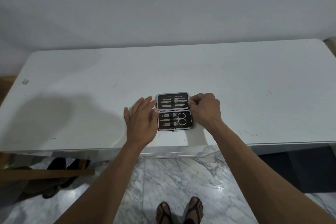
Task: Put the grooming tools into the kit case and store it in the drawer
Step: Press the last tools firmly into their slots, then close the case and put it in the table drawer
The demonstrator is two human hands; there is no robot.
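The kit case (174,112) lies open flat on the white table (254,96), near its front edge. Its dark lining holds several metal grooming tools: scissors (179,121) and clippers in the near half, slim files in the far half. My left hand (141,123) lies beside the case's left side with straight fingers, its fingertips by the far half's left edge. My right hand (204,110) has curled fingers at the right edge of the far half, pinching it. A white drawer front (174,153) shows under the table edge, below the case.
The wall stands right behind the table. Marble floor lies below, with my sandalled feet (180,211) on it. Dark shoes (60,174) and a wooden bar (45,173) sit under the table's left side. A dark shape (298,169) fills the space at the lower right.
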